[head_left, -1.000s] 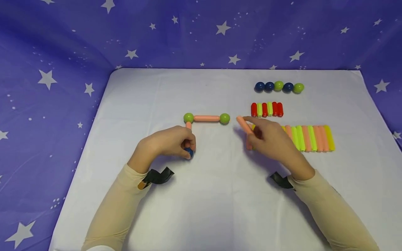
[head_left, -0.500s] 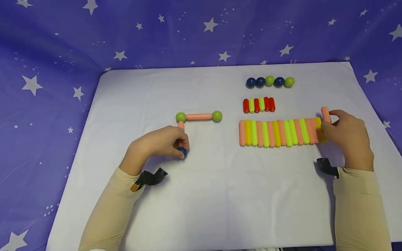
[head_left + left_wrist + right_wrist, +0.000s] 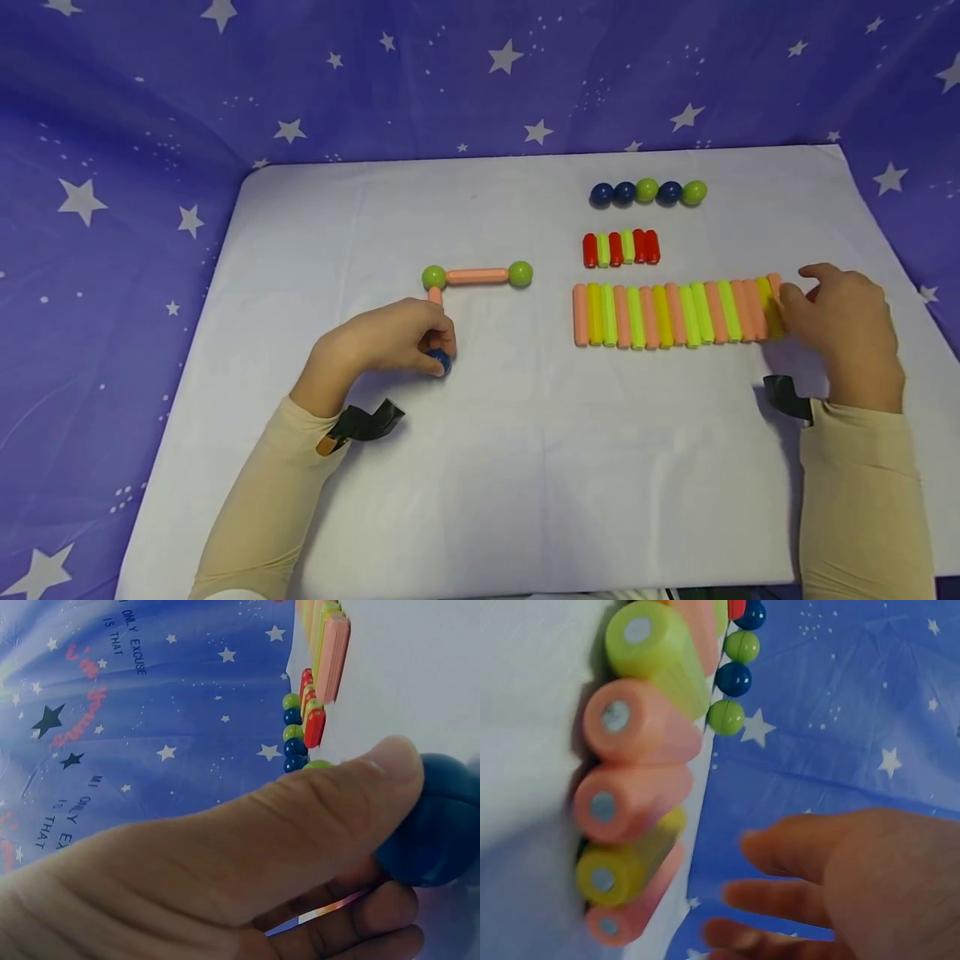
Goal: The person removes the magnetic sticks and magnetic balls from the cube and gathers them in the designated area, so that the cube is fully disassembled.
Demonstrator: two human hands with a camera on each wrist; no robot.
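Observation:
My left hand (image 3: 397,337) pinches a dark blue ball (image 3: 441,362) between thumb and fingers; the left wrist view shows the thumb pressed on the ball (image 3: 442,825). A pink rod (image 3: 436,296), mostly behind that hand, runs up to a green ball (image 3: 433,277). From there another pink rod (image 3: 477,276) extends sideways to a second green ball (image 3: 521,273). My right hand (image 3: 847,329) hovers at the right end of a row of long rods (image 3: 678,315), fingers loosely spread and holding nothing. The row's end piece is a pink rod (image 3: 609,924) with a metal tip, beside a yellow one.
Behind the long rods lies a row of short red and yellow-green rods (image 3: 621,248). Farther back, several blue and green balls (image 3: 647,191) line up. All rest on a white cloth-covered table (image 3: 540,467), with a purple star-patterned curtain (image 3: 375,83) around it.
My right hand has carried a pink rod from the row's left side to its right end, set it down there and let go. The left hand stays on the blue ball.

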